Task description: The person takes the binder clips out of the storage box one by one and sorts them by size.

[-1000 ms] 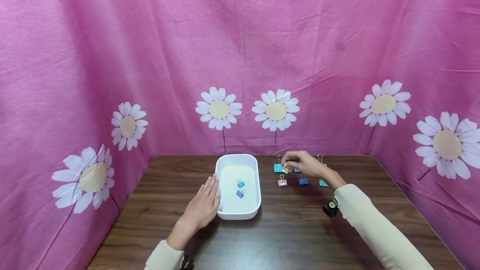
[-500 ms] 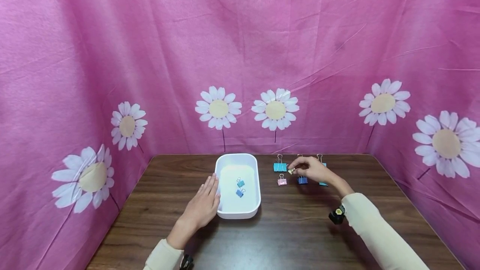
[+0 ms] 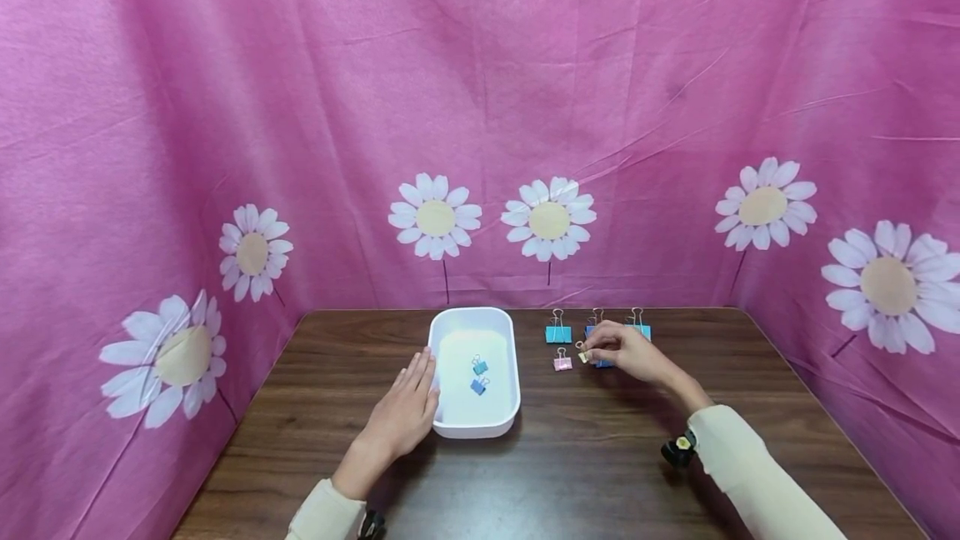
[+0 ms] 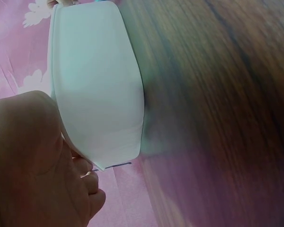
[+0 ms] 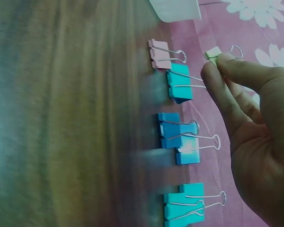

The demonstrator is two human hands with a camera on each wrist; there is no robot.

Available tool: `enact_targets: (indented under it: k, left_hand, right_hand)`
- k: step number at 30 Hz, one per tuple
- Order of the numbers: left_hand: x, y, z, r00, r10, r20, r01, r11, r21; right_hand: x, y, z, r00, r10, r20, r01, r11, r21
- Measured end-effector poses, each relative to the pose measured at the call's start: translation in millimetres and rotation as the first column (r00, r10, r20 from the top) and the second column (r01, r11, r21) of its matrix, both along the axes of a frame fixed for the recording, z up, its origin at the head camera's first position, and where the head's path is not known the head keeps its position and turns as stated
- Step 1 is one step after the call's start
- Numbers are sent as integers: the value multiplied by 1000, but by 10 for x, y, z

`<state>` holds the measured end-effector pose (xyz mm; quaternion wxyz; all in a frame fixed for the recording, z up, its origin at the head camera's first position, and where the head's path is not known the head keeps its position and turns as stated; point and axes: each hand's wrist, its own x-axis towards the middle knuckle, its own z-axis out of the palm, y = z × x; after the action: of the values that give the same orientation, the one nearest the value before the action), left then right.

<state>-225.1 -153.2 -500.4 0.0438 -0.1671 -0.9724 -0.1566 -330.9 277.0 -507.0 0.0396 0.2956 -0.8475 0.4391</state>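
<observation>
Landmark for all positions: the white tray (image 3: 513, 373) sitting on the dark wooden table (image 3: 570, 473).

The right hand (image 3: 626, 352) is hovering to the right of the tray, just above the group of clips lying there. Its thumb and forefinger are pinching a small yellow binder clip (image 3: 582, 356) by the body; the right wrist view is showing the clip (image 5: 213, 54) held clear of the table surface, wire loop pointing away from the fingertips (image 5: 227, 61). The remaining fingers are lying loosely curled behind the pinch. Judged from the light two-finger hold, the grip is suiting a small, light item that is being carried rather than squeezed open.

The left hand (image 3: 403, 413) is resting flat on the table against the tray's left wall, fingers straight and pressed together, touching the rim. The left wrist view is confirming contact with the tray wall (image 4: 97, 90). This placement appears to be steadying the tray against sliding.

Inside the tray, two small clips are lying near the middle: a teal clip (image 3: 481, 367) and a blue clip (image 3: 480, 387) just nearer the person.

To the right of the tray, a pink clip (image 3: 562, 362) is lying closest to it, just beside the held yellow clip. Farther back on that side, larger teal clips (image 3: 558, 332) are standing in a row, with a blue one partly hidden behind the right hand.
</observation>
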Motion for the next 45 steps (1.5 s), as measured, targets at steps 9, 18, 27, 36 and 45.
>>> enact_targets:
  k: [9, 18, 27, 36, 45]
  left_hand:
    - [15, -8, 10, 1000, 0, -19, -1, 1000, -23]
    - [6, -21, -18, 999, 2, -41, -4, 999, -52]
    - [13, -10, -9, 1000, -2, -29, 0, 999, -54]
    - [31, -3, 1, 999, -2, -41, 0, 999, -38]
    - [38, 2, -1, 999, -7, -42, 5, 999, -34]
  right_hand:
    - [183, -115, -132, 982, -93, 166, 91, 996, 21]
    - [259, -228, -262, 972, -142, 185, 122, 986, 115]
    - [300, -279, -322, 983, -179, 51, 166, 967, 191]
    - [333, -310, -326, 988, -154, 34, 146, 974, 171]
    - [329, -321, -332, 991, -108, 74, 93, 977, 192]
